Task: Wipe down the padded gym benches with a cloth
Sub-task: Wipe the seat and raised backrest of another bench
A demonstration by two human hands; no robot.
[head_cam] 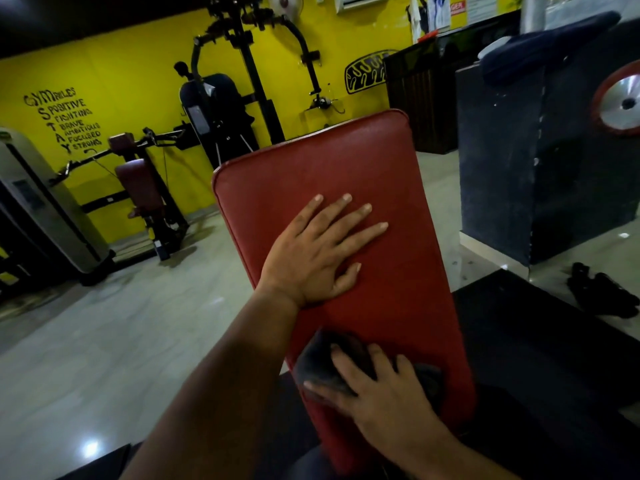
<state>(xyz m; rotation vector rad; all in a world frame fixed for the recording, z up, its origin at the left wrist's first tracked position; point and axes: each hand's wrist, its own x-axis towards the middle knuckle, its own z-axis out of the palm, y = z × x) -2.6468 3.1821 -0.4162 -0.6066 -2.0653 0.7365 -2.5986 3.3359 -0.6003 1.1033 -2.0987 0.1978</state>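
Head view, bench: a red padded bench [346, 161] runs away from the camera, tilted a little to the right.
Left hand: the left hand [311, 251] lies palm-down on the middle of the pad, fingers [363, 233] straight and spread.
Right hand: the right hand [377, 389] presses on the cloth, fingers spread over it.
Cloth: a dark grey cloth [322, 362] is bunched on the near end of the pad, under the right hand.
Around: a weight machine [221, 98] stands by the yellow wall [114, 81]; a black mat [540, 341] lies on the floor to the right of the bench.

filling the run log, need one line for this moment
step: wipe bench | left hand: flat on bench | right hand: presses cloth on bench
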